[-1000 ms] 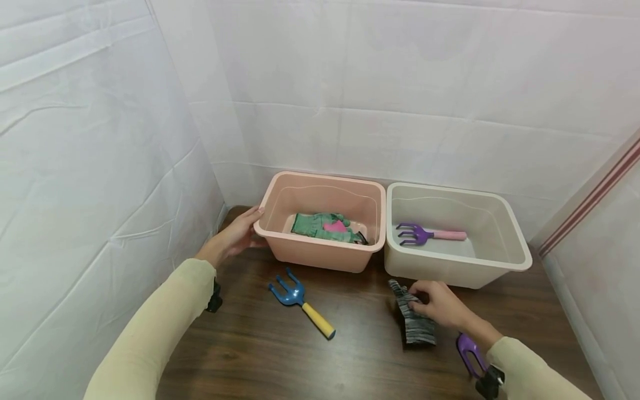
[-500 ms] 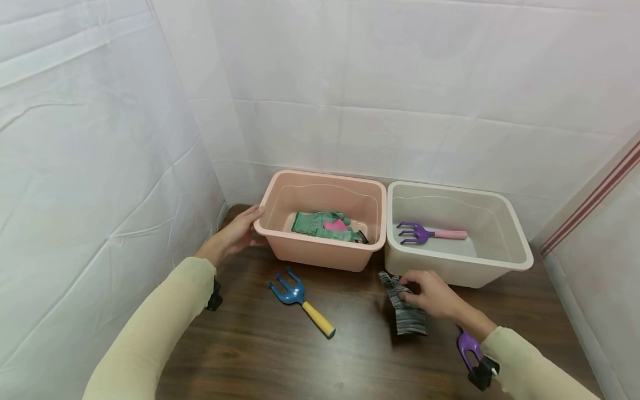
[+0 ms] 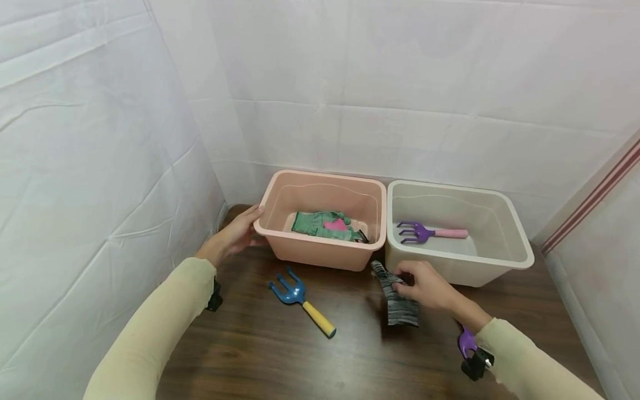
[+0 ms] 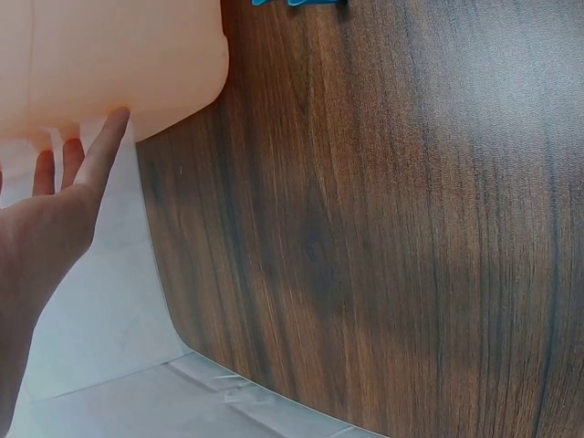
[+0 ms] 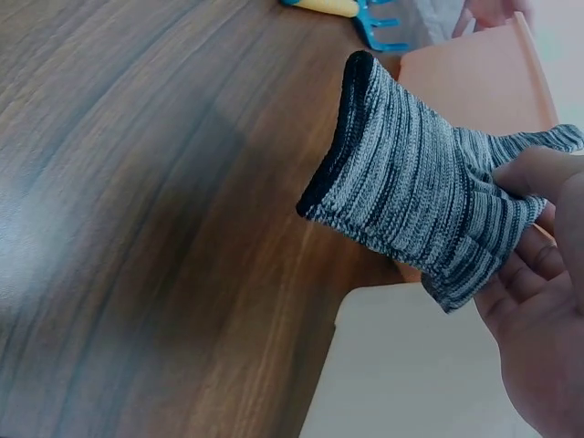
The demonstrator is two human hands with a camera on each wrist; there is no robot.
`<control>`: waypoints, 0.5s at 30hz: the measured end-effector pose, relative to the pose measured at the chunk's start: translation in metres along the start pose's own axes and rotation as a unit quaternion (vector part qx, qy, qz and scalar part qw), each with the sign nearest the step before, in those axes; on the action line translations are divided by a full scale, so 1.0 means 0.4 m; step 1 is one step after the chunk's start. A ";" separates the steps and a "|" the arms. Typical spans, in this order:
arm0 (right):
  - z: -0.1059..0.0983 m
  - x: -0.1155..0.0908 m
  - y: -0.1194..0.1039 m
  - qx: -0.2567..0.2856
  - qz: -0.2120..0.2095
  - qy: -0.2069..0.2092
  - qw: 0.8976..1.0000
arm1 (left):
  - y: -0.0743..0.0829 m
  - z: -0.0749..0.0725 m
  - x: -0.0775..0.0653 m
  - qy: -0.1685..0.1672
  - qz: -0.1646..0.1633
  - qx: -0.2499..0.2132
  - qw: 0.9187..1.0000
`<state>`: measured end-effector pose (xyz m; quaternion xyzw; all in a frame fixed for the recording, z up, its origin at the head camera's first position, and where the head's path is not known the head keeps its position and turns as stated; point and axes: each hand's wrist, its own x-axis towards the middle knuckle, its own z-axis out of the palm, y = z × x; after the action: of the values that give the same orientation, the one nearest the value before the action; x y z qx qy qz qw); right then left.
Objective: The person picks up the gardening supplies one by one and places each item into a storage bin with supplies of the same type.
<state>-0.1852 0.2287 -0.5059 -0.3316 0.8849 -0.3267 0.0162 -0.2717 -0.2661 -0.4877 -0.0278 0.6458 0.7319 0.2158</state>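
"So, positions?"

"Pinching grey-striped knit glove (image 5: 401, 164) in right hand (image 3: 426, 286), over dark wood-grain tabletop (image 3: 250, 350), near side of oblong cream plastic bin (image 3: 467, 271); touching left end of oblong peach plastic bin (image 3: 320, 254) with straight-fingered left hand (image 3: 239, 230)."

"Handling?"

"Best, probably: pinch firmly, lift cuff (image 5: 339, 132) clear of bins."

"Room?"

"Hung with white sheeting (image 3: 400, 72), left and far."

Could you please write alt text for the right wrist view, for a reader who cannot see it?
The right hand pinches a black-and-grey striped knitted glove over a dark wood-grain table. A peach plastic bin and an off-white plastic bin show behind, with a blue, yellow-handled garden fork cropped at the top.
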 end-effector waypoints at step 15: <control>-0.024 0.042 -0.058 0.038 0.024 -0.007 0.999 | -0.002 0.001 -0.004 -0.004 0.004 -0.003 1.000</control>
<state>-0.1874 0.2108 -0.4817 -0.3116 0.8794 -0.3575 0.0432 -0.2698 -0.2660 -0.4877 -0.0235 0.6426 0.7350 0.2153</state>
